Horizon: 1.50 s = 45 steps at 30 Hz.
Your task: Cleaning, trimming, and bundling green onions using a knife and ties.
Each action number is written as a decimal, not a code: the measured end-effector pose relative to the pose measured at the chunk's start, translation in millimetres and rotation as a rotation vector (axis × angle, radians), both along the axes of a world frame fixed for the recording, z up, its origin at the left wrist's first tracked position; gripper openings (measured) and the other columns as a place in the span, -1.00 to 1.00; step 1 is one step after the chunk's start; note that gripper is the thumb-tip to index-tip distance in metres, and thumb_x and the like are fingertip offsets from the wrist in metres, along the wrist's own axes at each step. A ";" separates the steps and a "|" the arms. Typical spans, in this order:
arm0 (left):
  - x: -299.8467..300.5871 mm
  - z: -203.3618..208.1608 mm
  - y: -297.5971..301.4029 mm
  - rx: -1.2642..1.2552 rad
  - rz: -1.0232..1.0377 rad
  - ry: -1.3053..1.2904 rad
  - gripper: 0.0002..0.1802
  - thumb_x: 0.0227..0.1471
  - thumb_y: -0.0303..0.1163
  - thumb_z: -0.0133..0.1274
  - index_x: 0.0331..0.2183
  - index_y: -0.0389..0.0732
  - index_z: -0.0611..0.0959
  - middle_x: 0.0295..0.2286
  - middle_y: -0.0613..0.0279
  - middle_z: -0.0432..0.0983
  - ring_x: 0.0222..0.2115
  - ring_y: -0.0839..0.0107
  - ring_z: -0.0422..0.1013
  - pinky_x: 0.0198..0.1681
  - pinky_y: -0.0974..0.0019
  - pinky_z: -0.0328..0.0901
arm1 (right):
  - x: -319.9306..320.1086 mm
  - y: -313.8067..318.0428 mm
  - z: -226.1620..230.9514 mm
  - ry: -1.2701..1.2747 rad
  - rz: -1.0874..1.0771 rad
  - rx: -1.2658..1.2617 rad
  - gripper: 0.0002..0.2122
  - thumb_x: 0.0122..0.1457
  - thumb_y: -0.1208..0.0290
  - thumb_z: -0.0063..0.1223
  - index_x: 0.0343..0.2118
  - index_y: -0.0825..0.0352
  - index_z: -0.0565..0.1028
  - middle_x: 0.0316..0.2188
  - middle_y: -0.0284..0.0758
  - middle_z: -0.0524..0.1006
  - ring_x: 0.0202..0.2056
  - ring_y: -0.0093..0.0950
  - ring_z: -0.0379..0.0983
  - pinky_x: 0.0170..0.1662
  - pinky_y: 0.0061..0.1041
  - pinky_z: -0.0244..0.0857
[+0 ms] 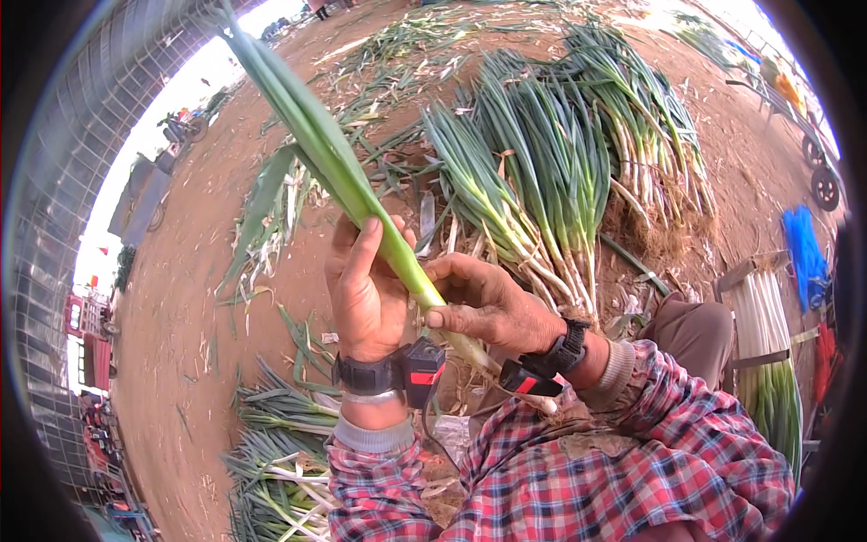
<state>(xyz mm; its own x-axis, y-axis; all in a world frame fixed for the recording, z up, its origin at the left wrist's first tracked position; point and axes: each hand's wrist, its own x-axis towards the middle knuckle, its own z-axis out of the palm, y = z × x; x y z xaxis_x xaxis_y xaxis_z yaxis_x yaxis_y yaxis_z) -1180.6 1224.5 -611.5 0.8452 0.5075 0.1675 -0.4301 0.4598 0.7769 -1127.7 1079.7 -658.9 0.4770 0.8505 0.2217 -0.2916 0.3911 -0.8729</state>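
Observation:
A long green onion (348,176) slants across in front of me, its leaves toward the upper left and its white root end low near my lap. My left hand (366,285) is closed around the green part of the stalk, thumb on top and fingers behind. Lower down, my right hand (497,307) pinches the pale stem between thumb and fingers. The root end passes partly behind the device strapped to my right wrist. Beyond my hands, several piles of green onions (542,163) lie on the dirt ground with roots toward me.
More green onions (280,479) lie at lower left, and stripped leaves (271,203) litter the soil. On the right, a bundle of trimmed white stalks (760,312) rests in a metal frame, beside blue plastic (804,248). A wheeled cart (817,167) stands farther off; wire mesh (68,163) runs along the left.

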 end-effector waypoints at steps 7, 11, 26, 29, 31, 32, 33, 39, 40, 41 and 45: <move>14.3 11.4 -31.4 0.277 0.240 0.007 -0.67 0.04 -0.50 0.12 -0.13 -0.19 0.42 -0.37 0.31 0.45 -0.42 0.50 0.40 -0.37 0.40 0.37 | 5.8 -32.8 1.9 -0.157 -0.125 -0.085 -0.74 0.10 0.48 0.21 -0.18 0.36 0.41 -0.29 -0.44 0.47 -0.24 -0.65 0.38 -0.15 -0.59 0.29; 25.2 9.2 -57.3 0.239 0.295 0.012 -0.64 0.02 -0.53 0.13 -0.12 -0.19 0.41 -0.36 0.29 0.45 -0.41 0.49 0.41 -0.35 0.37 0.38 | 7.8 -49.6 7.6 -0.327 -0.296 -0.103 -0.81 0.05 0.48 0.23 -0.37 0.38 0.42 -0.50 -0.38 0.48 -0.41 -0.64 0.38 -0.33 -0.57 0.30; 38.4 25.8 -103.6 0.204 0.161 0.047 -0.58 0.11 -0.48 0.02 0.00 -0.16 0.34 -0.12 0.14 0.43 -0.17 0.27 0.46 -0.18 0.13 0.46 | 16.5 -125.6 19.6 -0.983 -0.291 -0.142 -0.84 0.06 0.51 0.16 -0.35 0.35 0.40 -0.40 -0.30 0.44 -0.38 -0.49 0.41 -0.31 -0.52 0.30; 36.8 24.2 -98.9 0.167 0.150 0.045 -0.58 0.14 -0.45 -0.03 0.03 -0.13 0.31 -0.10 0.13 0.41 -0.16 0.26 0.45 -0.17 0.11 0.45 | 18.0 -117.8 11.7 -0.937 -0.657 0.050 -0.78 -0.02 0.53 0.16 -0.29 0.36 0.41 -0.42 -0.28 0.40 -0.48 -0.36 0.36 -0.36 -0.41 0.30; 36.1 21.0 -102.5 0.154 0.121 0.029 -0.57 0.17 -0.43 -0.07 0.07 -0.09 0.29 -0.06 0.12 0.38 -0.12 0.24 0.43 -0.17 0.09 0.44 | 9.8 -113.5 13.8 -0.654 -0.621 -0.175 -0.83 0.01 0.52 0.15 -0.32 0.36 0.43 -0.45 -0.28 0.41 -0.47 -0.40 0.38 -0.35 -0.44 0.30; 36.2 20.2 -105.6 0.169 0.094 -0.001 -0.55 0.18 -0.40 -0.08 0.10 -0.07 0.26 -0.03 0.11 0.36 -0.10 0.23 0.41 -0.17 0.10 0.43 | 11.8 -106.8 11.7 -0.549 -0.559 -0.147 -0.85 0.02 0.52 0.15 -0.34 0.37 0.44 -0.47 -0.28 0.41 -0.46 -0.42 0.39 -0.34 -0.45 0.30; 35.7 19.8 -107.5 0.183 0.068 -0.031 -0.53 0.19 -0.37 -0.10 0.13 -0.06 0.24 -0.01 0.10 0.35 -0.08 0.22 0.40 -0.17 0.10 0.41 | 13.5 -102.9 7.4 -0.444 -0.495 -0.119 -0.86 0.03 0.52 0.15 -0.36 0.37 0.45 -0.49 -0.29 0.42 -0.45 -0.44 0.40 -0.34 -0.47 0.29; 19.4 4.2 -100.4 0.147 -0.126 -0.022 -0.45 0.22 -0.26 -0.13 0.20 0.06 0.13 0.04 0.04 0.30 -0.07 0.22 0.38 -0.21 0.12 0.40 | 10.7 -109.2 2.0 -0.754 -0.559 -0.075 -0.91 0.05 0.53 0.09 -0.41 0.35 0.41 -0.48 -0.25 0.40 -0.44 -0.35 0.36 -0.35 -0.42 0.26; 16.8 0.7 -98.9 0.082 -0.204 -0.031 -0.42 0.22 -0.26 -0.11 0.20 0.10 0.07 0.02 0.03 0.30 -0.12 0.20 0.42 -0.22 0.16 0.44 | 8.5 -113.1 1.0 -0.942 -0.569 -0.079 -0.91 0.05 0.53 0.08 -0.40 0.33 0.40 -0.45 -0.26 0.38 -0.41 -0.33 0.35 -0.34 -0.40 0.25; 15.8 -0.9 -98.0 0.078 -0.201 -0.029 -0.42 0.22 -0.26 -0.11 0.20 0.10 0.07 0.02 0.03 0.30 -0.12 0.20 0.42 -0.22 0.16 0.44 | 6.0 -117.4 -1.2 -1.131 -0.574 -0.081 -0.90 0.04 0.52 0.08 -0.38 0.31 0.40 -0.41 -0.26 0.37 -0.39 -0.32 0.33 -0.33 -0.38 0.25; 13.8 -11.1 -82.8 0.099 -0.141 -0.011 -0.43 0.20 -0.32 -0.07 0.17 0.08 0.12 0.02 0.02 0.32 -0.09 0.18 0.41 -0.14 0.03 0.46 | -9.8 -143.0 -19.4 -1.186 -0.340 -0.055 -0.89 0.07 0.49 0.07 -0.36 0.27 0.39 -0.31 -0.26 0.36 -0.28 -0.26 0.34 -0.27 -0.34 0.25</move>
<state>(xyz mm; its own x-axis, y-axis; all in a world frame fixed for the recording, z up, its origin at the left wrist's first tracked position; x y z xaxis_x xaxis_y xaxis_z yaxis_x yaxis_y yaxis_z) -1166.8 1141.7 -622.6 0.9047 0.3643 0.2210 -0.3757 0.4374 0.8170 -1137.5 936.7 -678.2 0.2043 0.7444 0.6357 0.8006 0.2466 -0.5461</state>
